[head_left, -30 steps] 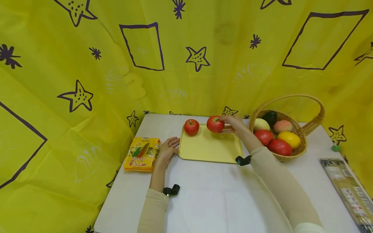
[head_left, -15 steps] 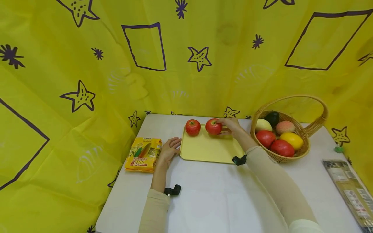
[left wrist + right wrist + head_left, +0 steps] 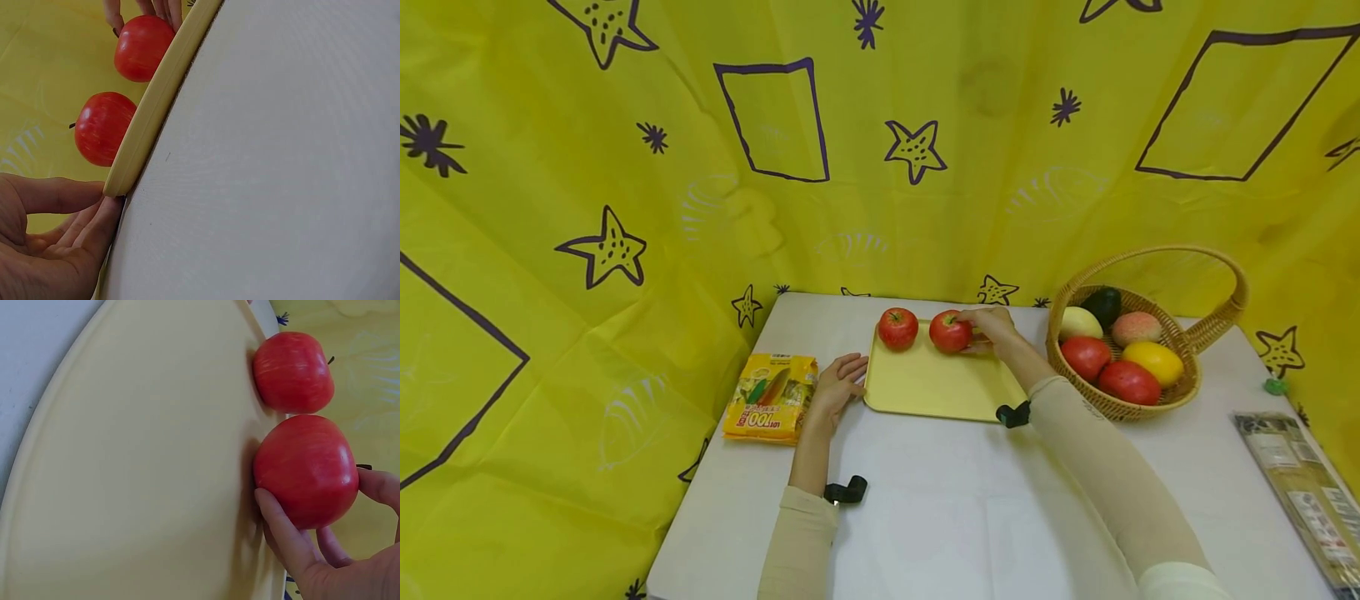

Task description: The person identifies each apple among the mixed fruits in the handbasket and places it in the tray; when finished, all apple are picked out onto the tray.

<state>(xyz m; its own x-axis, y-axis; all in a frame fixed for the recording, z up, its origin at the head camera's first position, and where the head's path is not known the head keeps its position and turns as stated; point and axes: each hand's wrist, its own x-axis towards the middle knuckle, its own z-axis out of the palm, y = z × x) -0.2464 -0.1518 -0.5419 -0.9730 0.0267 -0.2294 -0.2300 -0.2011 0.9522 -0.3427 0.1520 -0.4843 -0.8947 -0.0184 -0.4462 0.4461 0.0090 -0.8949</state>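
Toward the far edge of the yellow tray [image 3: 943, 387], my right hand [image 3: 992, 327] holds a red apple [image 3: 950, 332] between thumb and fingers. The right wrist view shows the thumb near the stem of this apple [image 3: 306, 472] and the fingers round its other side, close over the tray. A second red apple [image 3: 898, 328] sits at the tray's back left corner, just beside the first. My left hand [image 3: 838, 385] is at the tray's left side, fingers extended. Up close, its thumb and fingertips [image 3: 94, 215] touch the tray's rim [image 3: 159, 94].
Right of the tray stands a wicker basket [image 3: 1191, 383] with a tall handle, holding several fruits. A yellow snack bag [image 3: 771, 398] lies left of my left hand. At the table's right edge is a flat plastic-wrapped pack [image 3: 1292, 483]. A patterned yellow curtain [image 3: 850, 208] hangs behind.
My right hand has lowered its apple and brought it slightly left, nearer the other apple. The left hand keeps its place at the tray, and the view has shifted a little.
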